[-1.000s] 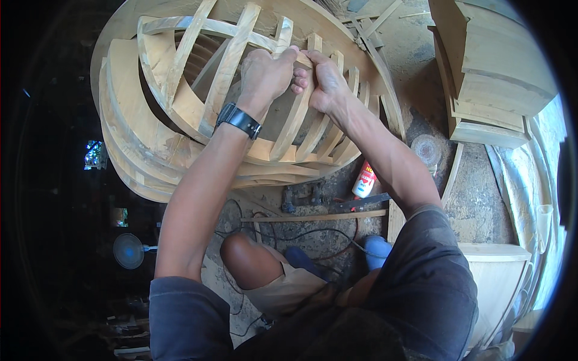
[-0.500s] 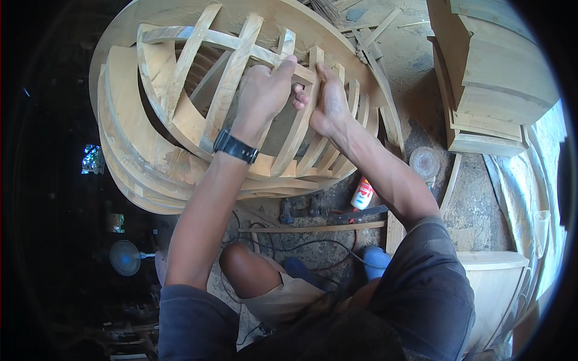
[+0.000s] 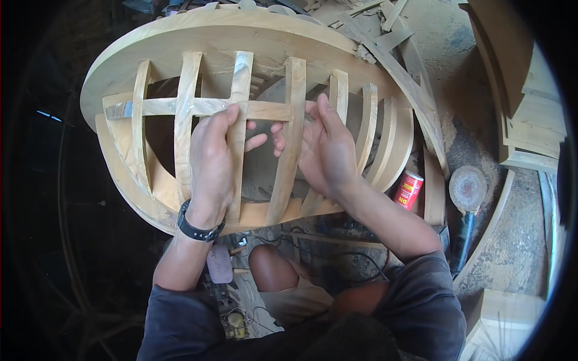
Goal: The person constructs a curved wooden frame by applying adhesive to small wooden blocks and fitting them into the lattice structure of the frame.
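A rounded wooden frame (image 3: 337, 57) lies before me, crossed by several upright slats. My left hand (image 3: 211, 153), with a black watch on its wrist, is closed round one slat (image 3: 239, 171); its thumb lies against the front and its fingertips come out on the right side. Between this slat and the neighbouring slat (image 3: 288, 159) runs a short crosspiece (image 3: 270, 111). My right hand (image 3: 326, 147) reaches behind that neighbouring slat from the right. Its fingertips show on the slat's left side, while the thumb points up, apart from the wood. Parts of both hands' fingers are hidden.
A red can (image 3: 409, 190) stands right of the frame. Beyond it lies a grinder-like tool (image 3: 466, 198) with a round disc, next to a curved wooden strip (image 3: 487, 228). Wood offcuts (image 3: 394, 39) pile up at the far right, and stacked curved panels (image 3: 530, 126) rise at the right edge.
The view has shifted, so the frame looks rounder and more upright. My right thumb has come off the slat, and its fingers reach further behind it. My left thumb stays by the crosspiece.
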Tool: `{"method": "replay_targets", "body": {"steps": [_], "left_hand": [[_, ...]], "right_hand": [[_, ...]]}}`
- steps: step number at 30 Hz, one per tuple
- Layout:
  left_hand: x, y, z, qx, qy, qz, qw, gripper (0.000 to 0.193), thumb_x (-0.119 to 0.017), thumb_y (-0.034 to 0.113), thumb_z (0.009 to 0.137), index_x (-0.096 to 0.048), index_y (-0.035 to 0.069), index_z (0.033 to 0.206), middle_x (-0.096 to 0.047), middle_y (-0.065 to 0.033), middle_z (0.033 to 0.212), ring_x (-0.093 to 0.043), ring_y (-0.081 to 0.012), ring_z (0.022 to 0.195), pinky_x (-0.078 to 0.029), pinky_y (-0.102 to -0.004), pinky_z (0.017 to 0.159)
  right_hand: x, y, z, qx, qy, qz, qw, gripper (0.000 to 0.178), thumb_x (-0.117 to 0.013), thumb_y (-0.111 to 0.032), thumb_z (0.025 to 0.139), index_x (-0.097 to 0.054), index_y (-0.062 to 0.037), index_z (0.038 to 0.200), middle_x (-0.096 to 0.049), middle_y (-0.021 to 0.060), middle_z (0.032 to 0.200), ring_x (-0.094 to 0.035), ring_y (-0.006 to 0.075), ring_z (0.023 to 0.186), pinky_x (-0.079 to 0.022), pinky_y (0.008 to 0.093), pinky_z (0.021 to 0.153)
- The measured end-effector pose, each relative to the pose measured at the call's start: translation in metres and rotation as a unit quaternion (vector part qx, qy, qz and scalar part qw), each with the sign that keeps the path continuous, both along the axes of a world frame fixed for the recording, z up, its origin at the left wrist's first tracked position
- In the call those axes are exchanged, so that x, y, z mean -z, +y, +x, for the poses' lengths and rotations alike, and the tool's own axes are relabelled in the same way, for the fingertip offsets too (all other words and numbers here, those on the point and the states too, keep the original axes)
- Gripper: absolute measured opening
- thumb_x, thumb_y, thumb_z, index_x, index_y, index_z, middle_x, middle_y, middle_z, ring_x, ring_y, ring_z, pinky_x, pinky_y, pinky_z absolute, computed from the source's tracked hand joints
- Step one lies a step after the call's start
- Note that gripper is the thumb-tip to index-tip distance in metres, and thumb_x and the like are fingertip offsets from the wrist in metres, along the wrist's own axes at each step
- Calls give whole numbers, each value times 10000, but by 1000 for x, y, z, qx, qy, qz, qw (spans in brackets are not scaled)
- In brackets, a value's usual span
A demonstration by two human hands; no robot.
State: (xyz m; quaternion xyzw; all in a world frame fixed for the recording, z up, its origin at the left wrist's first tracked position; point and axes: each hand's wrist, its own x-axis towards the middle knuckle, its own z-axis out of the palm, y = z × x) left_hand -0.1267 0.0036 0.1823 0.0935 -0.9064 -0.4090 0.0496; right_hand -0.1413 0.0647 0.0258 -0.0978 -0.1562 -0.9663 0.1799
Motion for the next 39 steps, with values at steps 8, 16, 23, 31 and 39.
{"method": "replay_targets", "body": {"steps": [8, 16, 23, 31, 39], "left_hand": [[0, 5, -1, -35, 61, 39, 997, 294, -448, 266, 1010, -565, -2, 1038, -614, -132, 977, -618, -217, 924, -598, -435, 812], [-3, -1, 2, -29, 69, 105, 992, 292, -460, 279, 992, -570, 16, 1057, -634, -141, 999, -649, -242, 926, -595, -457, 810], [0, 4, -1, -23, 87, 104, 991, 310, -445, 277, 991, -564, 0, 1066, -646, -145, 999, -648, -246, 933, -582, -459, 842], [1, 2, 3, -10, 35, 20, 999, 257, -579, 169, 930, -552, -63, 1037, -629, -157, 978, -629, -188, 948, -549, -387, 893], [-1, 2, -3, -18, -43, -95, 994, 332, -584, 247, 981, -625, -59, 1103, -666, -94, 1019, -637, -118, 926, -530, -306, 900]], "right_hand": [[6, 7, -11, -40, 42, -58, 997, 503, -253, -470, 1061, -427, -31, 1235, -583, 127, 932, -559, 216, 808, -456, 363, 784], [-2, 12, 4, 32, 4, 41, 999, 421, -413, -204, 1025, -236, -10, 1353, -532, 175, 1086, -586, 239, 899, -476, 381, 865], [22, 12, 8, 360, 76, 344, 864, 533, -539, 54, 852, -333, 18, 1342, -475, 209, 1231, -508, 298, 1177, -445, 396, 978], [10, 55, -23, 499, 234, 577, 603, 421, -656, -170, 829, -543, -6, 1200, -543, 157, 1230, -427, 362, 1304, -259, 506, 1099], [-1, 54, -48, 536, 317, 642, 447, 333, -687, -331, 817, -621, -34, 952, -598, 92, 1021, -491, 282, 1214, -319, 507, 957]]}}
